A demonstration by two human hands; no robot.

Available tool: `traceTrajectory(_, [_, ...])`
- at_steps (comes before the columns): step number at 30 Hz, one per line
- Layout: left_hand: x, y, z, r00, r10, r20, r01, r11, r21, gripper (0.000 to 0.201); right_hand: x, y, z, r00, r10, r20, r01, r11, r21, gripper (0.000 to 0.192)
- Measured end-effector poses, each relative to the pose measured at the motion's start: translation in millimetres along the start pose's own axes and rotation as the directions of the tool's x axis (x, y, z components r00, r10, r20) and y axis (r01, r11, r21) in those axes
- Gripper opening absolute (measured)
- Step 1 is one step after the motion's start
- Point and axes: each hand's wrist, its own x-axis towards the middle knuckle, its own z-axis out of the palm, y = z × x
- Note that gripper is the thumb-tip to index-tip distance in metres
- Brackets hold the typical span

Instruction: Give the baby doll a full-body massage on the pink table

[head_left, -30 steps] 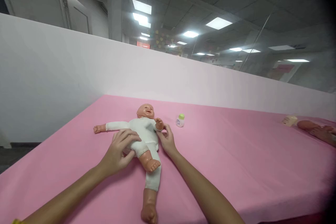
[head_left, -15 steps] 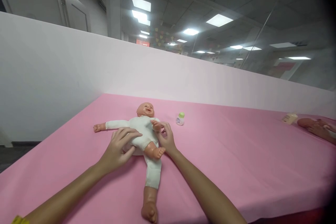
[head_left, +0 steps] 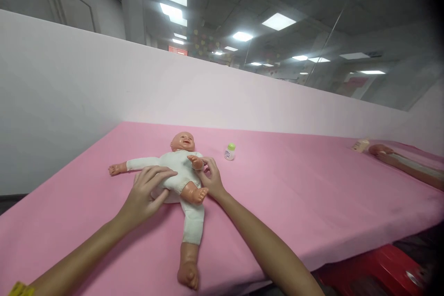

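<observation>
A baby doll (head_left: pixel 178 166) with a white cloth body lies on its back on the pink-covered table (head_left: pixel 298 194), head away from me. My left hand (head_left: pixel 149 189) grips its side and hip, fingers laid over the white torso and thumb lower down. On the other side, my right hand (head_left: pixel 211 178) holds the doll by its raised forearm, partly hidden behind the doll's hand. One leg bends up toward the right hand, while the other stretches straight toward me. Just past my right hand stands a small clear bottle (head_left: pixel 229 152) with a green cap.
A white partition (head_left: pixel 208 88) with glass above it runs along the table's far side. Far right, another person's arm (head_left: pixel 409 166) reaches over the table, near a cream-coloured bottle (head_left: pixel 360 145). Something red (head_left: pixel 381 270) stands below the front edge.
My view has turned slightly right, so everything appears shifted left. Both hands keep their places on the doll. At far right, the other person's arm now covers more of the doll there.
</observation>
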Motion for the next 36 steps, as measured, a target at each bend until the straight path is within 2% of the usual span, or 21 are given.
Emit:
traceTrajectory(7, [3, -3, 3.3, 0.999, 0.053, -0.005, -0.053, 0.999, -0.003, 0.032, 9, 11, 4, 0.984, 0.155, -0.092, -0.132, 0.968, 0.215, 0.032])
traceTrajectory(9, [4, -4, 4.7, 0.999, 0.05, -0.006, -0.05, 0.999, -0.006, 0.031, 10, 10, 4, 0.979, 0.172, -0.107, -0.146, 0.965, 0.217, 0.034])
traceTrajectory(12, [4, -2, 5.3, 0.999, 0.05, 0.009, -0.05, 0.999, -0.021, 0.029, 6, 4, 2, 0.995, 0.077, -0.066, -0.071, 0.993, 0.097, 0.033])
traceTrajectory(16, [5, -1, 6.0, 0.999, 0.035, -0.001, -0.035, 0.999, -0.023, 0.027, 3, -2, -2, 0.986, -0.131, 0.104, 0.137, 0.989, -0.058, 0.04])
traceTrajectory(19, [5, -2, 8.0, 0.999, 0.02, -0.04, -0.021, 1.0, -0.014, 0.028, 5, 0, -6, 0.969, -0.168, 0.183, 0.196, 0.969, -0.149, 0.044])
traceTrajectory(22, [5, -4, 10.0, 0.999, 0.01, -0.049, -0.01, 1.0, 0.005, 0.032, 7, 2, -8, 0.968, -0.165, 0.188, 0.196, 0.966, -0.166, 0.043])
traceTrajectory(25, [4, -5, 10.8, 0.998, -0.001, -0.058, 0.002, 1.0, 0.016, 0.033, 6, 2, -7, 0.978, -0.132, 0.162, 0.154, 0.979, -0.132, 0.042])
traceTrajectory(30, [4, -3, 8.8, 0.997, -0.024, -0.079, 0.024, 1.0, 0.002, 0.035, 3, 3, -3, 0.997, -0.034, 0.064, 0.035, 0.999, -0.023, 0.029])
traceTrajectory(36, [4, 4, 3.0, 0.999, 0.017, -0.049, -0.02, 0.999, -0.049, 0.027, 8, 10, 2, 0.981, 0.18, -0.074, -0.156, 0.955, 0.254, 0.031])
